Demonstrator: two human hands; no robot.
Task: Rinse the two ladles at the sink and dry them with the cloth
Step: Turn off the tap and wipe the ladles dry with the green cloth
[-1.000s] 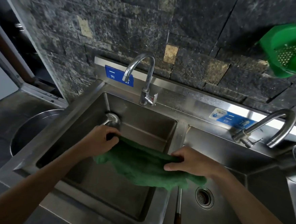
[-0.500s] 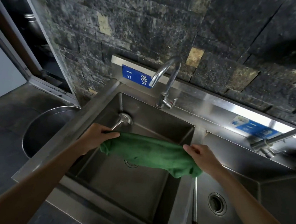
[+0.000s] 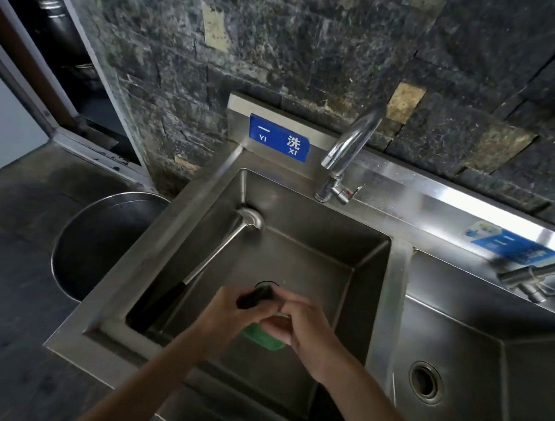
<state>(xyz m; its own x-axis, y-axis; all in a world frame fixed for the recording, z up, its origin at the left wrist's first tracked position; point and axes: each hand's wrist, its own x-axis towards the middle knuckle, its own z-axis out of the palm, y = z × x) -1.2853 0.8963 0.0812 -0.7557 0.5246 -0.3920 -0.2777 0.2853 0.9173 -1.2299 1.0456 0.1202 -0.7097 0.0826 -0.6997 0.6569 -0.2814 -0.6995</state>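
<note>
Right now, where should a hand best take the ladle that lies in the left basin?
Probably at the ladle's dark handle end, low by the near-left corner. Come from above with the left hand; the bowl leans far off against the back wall.

The one head camera looks steeply down and forward from above the sink [image 3: 299, 261], quite near. The wall [image 3: 313, 48] lies toward 12 o'clock and the forearms enter from 6 o'clock.

Dark stone wall [image 3: 313, 48] with a few tan patches. Blue sign [image 3: 278, 138] on steel backsplash; light glares off it at right. Dark floor [image 3: 6, 306], round steel bin [image 3: 103, 241], metal door frame [image 3: 79, 65] at left.
</note>
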